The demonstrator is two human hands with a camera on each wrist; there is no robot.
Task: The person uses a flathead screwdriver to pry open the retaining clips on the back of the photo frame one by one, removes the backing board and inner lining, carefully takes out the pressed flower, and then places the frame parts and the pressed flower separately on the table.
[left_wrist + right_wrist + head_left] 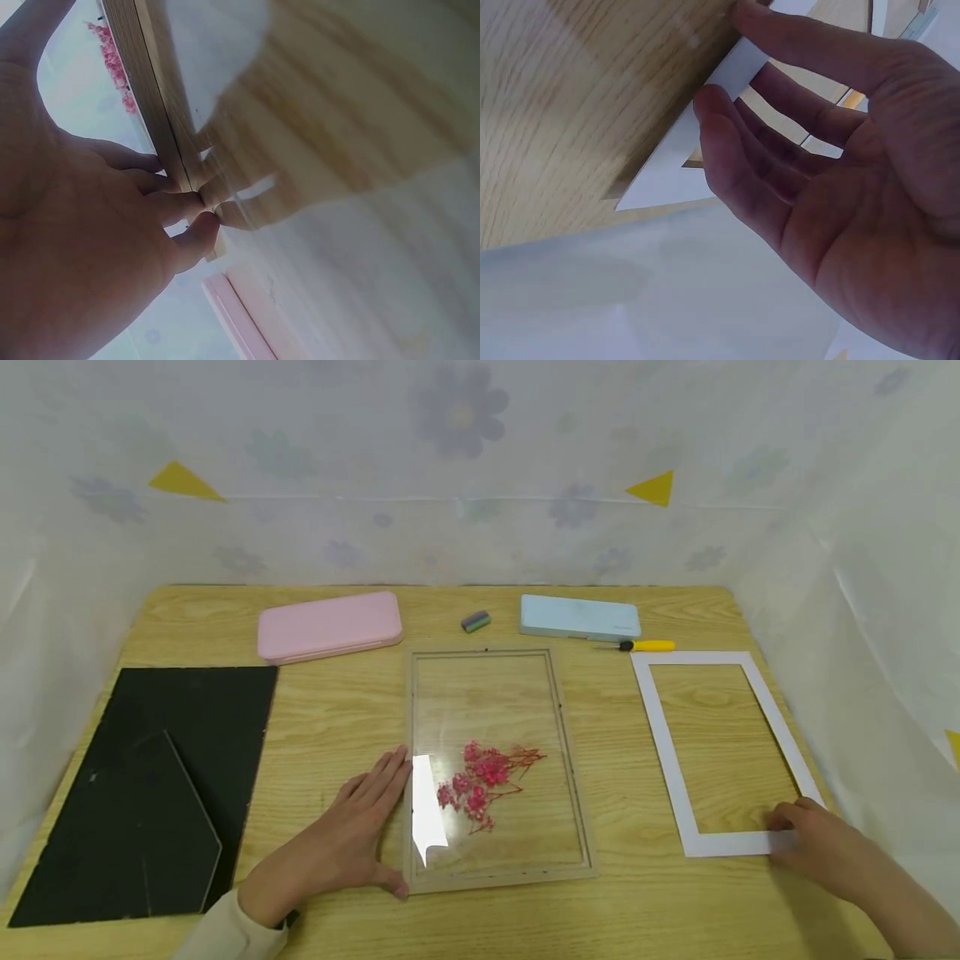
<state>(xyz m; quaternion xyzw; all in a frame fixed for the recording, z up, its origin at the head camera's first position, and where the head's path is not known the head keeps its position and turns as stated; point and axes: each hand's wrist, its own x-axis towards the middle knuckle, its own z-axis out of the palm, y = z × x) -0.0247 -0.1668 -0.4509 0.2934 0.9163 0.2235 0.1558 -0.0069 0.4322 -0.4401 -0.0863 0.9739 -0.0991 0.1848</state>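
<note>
Three parts, unassembled: left hand (pixel 358 828), fingers straight, touches glazed frame (pixel 502 877); right hand (pixel 817 839) pinches white mat (pixel 664 743); black backing (pixel 142 793) apart. Pink flowers (pixel 491 768) laid.

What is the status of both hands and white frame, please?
Left hand touches left side of wooden frame. Right hand grips near right corner of white frame. Yellow screwdriver close to its far edge; possibly in the way.
</note>
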